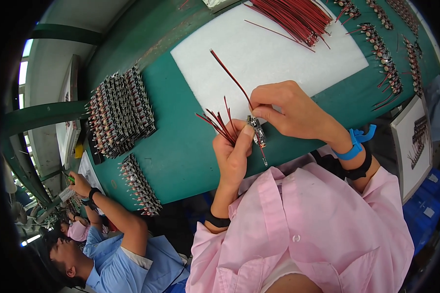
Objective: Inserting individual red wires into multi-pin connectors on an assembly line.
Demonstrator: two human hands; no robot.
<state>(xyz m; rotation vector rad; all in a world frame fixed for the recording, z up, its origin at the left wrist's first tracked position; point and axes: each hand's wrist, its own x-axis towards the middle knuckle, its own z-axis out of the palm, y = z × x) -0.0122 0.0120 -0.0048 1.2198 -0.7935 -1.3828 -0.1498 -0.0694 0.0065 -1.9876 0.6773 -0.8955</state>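
Note:
My left hand is closed around a small circuit board with silvery parts, its thumb pressed on the board's edge. Several short red and black wires stick out of the same hand. My right hand pinches a thin red-and-black wire between thumb and forefinger; its lower end meets the top of the board. Whether the wire is attached there is hidden by the fingers. From the board's lower end hangs a short red lead.
A white foam sheet bears a bundle of red-and-black wires. Stacked circuit boards and another row of boards lie left on the green table. More board rows lie right. A co-worker in blue sits at left.

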